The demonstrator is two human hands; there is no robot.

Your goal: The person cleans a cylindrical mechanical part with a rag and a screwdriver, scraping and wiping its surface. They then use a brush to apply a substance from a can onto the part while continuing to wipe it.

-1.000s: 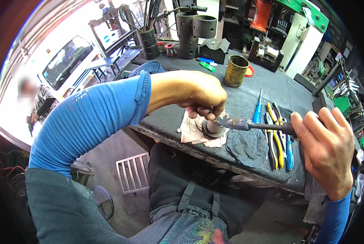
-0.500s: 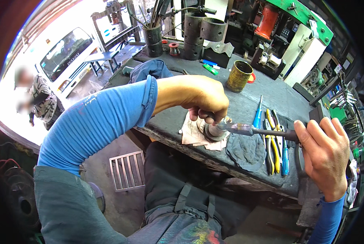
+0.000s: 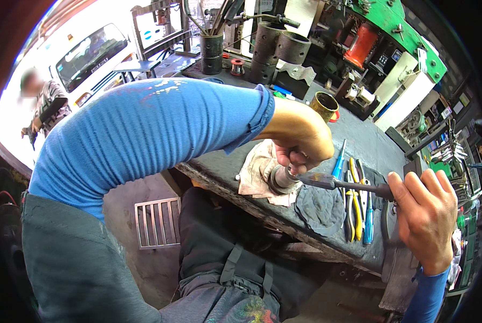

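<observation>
My left hand (image 3: 301, 142) grips a short round metal part (image 3: 280, 180) that stands on a dirty beige rag (image 3: 256, 171) at the near edge of the dark workbench (image 3: 359, 134). My right hand (image 3: 425, 215) is closed around the handle end of a long dark metal tool (image 3: 338, 183). The tool lies nearly level, and its flat tip rests against the top of the round part, just under my left fingers. My blue left sleeve fills the middle of the view.
A dark cloth (image 3: 321, 207) lies beside the rag. Pliers and screwdrivers with yellow and blue handles (image 3: 358, 202) lie in a row. A yellow-green tin (image 3: 325, 106), dark metal cylinders (image 3: 284, 48) and a tool pot (image 3: 211, 51) stand farther back. A person (image 3: 41, 107) stands outside, left.
The view has swung down and closer, so my left arm fills more of it. Both hands keep their hold, and the tool's tip stays against the round part.
</observation>
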